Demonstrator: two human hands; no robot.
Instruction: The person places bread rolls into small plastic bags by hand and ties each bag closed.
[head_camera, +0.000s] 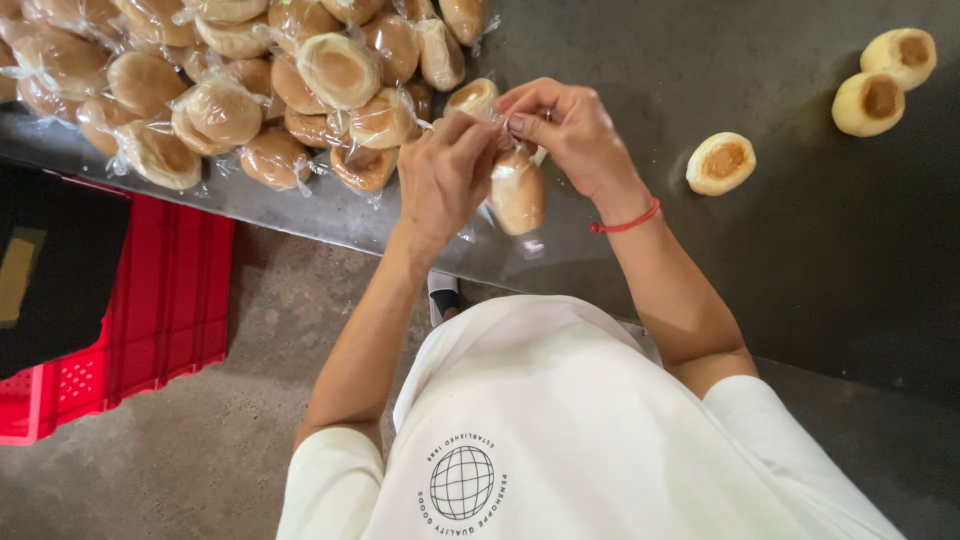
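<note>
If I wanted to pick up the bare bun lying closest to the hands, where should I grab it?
Probably by its pale round sides, coming straight down from above. The nearest bare bun lies flat on the dark table, brown centre facing up, with free space all round it, so fingers fit on opposite edges. Pinching the soft middle might dent it. Both the left hand and right hand are busy with a bagged bun.
</note>
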